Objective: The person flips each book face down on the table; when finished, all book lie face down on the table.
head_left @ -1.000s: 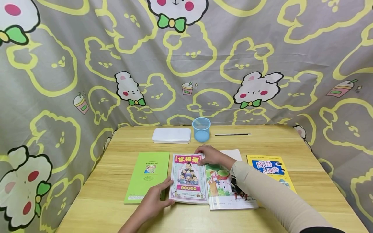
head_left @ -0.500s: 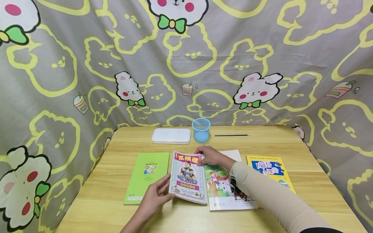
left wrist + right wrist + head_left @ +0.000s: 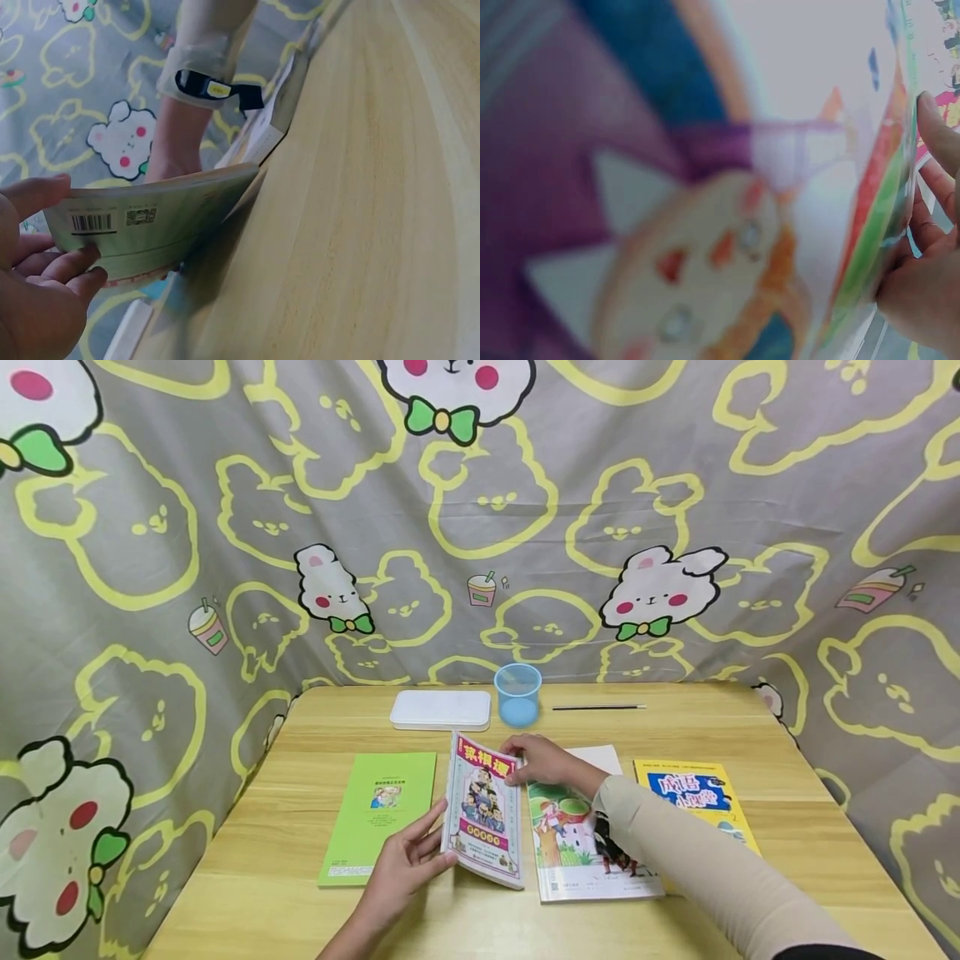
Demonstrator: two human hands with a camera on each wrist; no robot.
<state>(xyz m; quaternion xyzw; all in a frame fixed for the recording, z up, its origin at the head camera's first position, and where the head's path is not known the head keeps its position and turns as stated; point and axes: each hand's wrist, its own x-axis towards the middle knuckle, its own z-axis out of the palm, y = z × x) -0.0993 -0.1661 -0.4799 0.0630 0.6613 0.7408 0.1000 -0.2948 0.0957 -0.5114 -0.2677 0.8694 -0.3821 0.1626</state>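
A pink-and-white book (image 3: 486, 814) with cartoon figures on its cover is tilted up in the middle of the table, its left side raised. My left hand (image 3: 405, 864) grips its left edge, thumb on the cover side. In the left wrist view, several fingers of that hand lie against the greenish back cover (image 3: 150, 229) with its barcode. My right hand (image 3: 542, 762) holds the book's upper right corner, thumb on the cover. An illustrated book (image 3: 570, 852) lies flat under my right forearm. Its cover fills much of the right wrist view, blurred.
To the left lies a green book (image 3: 386, 814), and to the right a yellow book (image 3: 693, 785), partly hidden by the sleeve. Along the back stand a white case (image 3: 441, 710), a blue cup (image 3: 518, 695) and a thin dark pencil-like stick (image 3: 598, 707). A patterned curtain (image 3: 465, 552) surrounds the table.
The pink-and-white book lay flat and now its left side is lifted and leans toward the right. My left hand rose slightly with it, while the right hand stayed at the upper corner.
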